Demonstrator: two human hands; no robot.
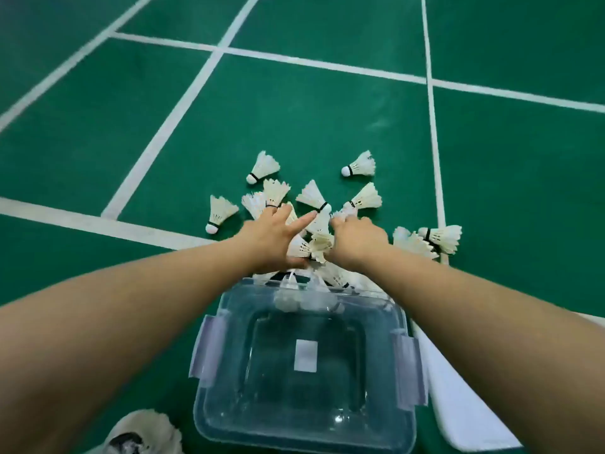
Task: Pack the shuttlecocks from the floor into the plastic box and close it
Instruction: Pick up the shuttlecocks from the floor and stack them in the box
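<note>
Plastic box (304, 404) blurred the shuttlecocks (322, 245) behind its far wall; left hand (271, 235) lay spread over them, right hand (358, 239) curled among them, grip hidden.

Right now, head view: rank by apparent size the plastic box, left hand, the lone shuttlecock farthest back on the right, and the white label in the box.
1. plastic box, largest, though also nearest the camera.
2. left hand.
3. lone shuttlecock and white label: look about alike, not ranked.
</note>
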